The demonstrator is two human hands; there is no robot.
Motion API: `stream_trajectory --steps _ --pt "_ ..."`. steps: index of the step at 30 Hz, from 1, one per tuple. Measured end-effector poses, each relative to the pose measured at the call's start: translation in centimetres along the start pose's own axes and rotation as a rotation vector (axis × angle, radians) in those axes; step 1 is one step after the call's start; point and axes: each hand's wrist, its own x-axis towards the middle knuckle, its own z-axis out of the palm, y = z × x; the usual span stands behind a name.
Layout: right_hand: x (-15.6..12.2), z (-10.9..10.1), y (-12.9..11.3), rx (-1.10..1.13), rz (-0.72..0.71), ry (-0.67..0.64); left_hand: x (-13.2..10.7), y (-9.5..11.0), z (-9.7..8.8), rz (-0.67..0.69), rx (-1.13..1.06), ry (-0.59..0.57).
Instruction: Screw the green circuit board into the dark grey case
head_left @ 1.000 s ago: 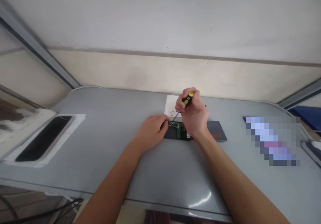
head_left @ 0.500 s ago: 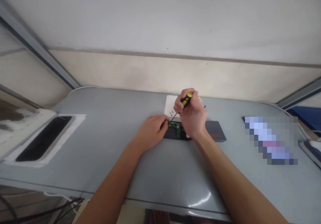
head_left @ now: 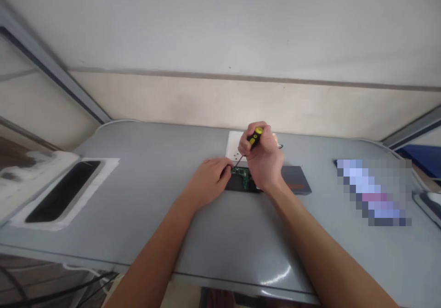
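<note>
My right hand (head_left: 263, 154) is wrapped round a black and yellow screwdriver (head_left: 255, 137). Its thin shaft slants down and left, the tip reaching the upper left of a green circuit board (head_left: 245, 179). That board sits in a dark, flat casing (head_left: 237, 186). At the casing's left end rests my left hand (head_left: 212, 177), fingers curled against the edge near the screwdriver tip. Whether those fingertips pinch anything small is hidden. Behind the casing lies a white sheet (head_left: 234, 141) with several tiny dark screws (head_left: 236, 156) on it.
A dark grey box (head_left: 298, 179) lies right of the casing, partly behind my right wrist. At left, a black, rounded panel (head_left: 64, 191) lies on white paper (head_left: 105, 165). A pixelated object (head_left: 372, 193) is at right. The grey table (head_left: 220, 239) ends against a wall (head_left: 172, 96).
The screwdriver handle and my right fingers have turned very slightly. My left hand stays in place at the casing. The view has shifted a little.
</note>
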Motion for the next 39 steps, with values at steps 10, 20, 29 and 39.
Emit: stream_trajectory --steps 10,20,29,39 --pt "0.19 -0.22 0.03 0.051 0.014 0.018 0.03 0.01 0.06 -0.007 -0.003 -0.003" --pt "0.11 -0.12 0.10 0.072 -0.008 0.015 0.13 0.00 0.05 0.002 -0.002 -0.003" --pt "0.22 -0.11 0.06 0.046 0.001 0.015 0.07 -0.01 0.08 -0.006 -0.005 0.001" --pt "0.16 -0.01 0.06 0.104 0.013 -0.002 0.09 -0.18 0.11 -0.001 -0.007 0.001"
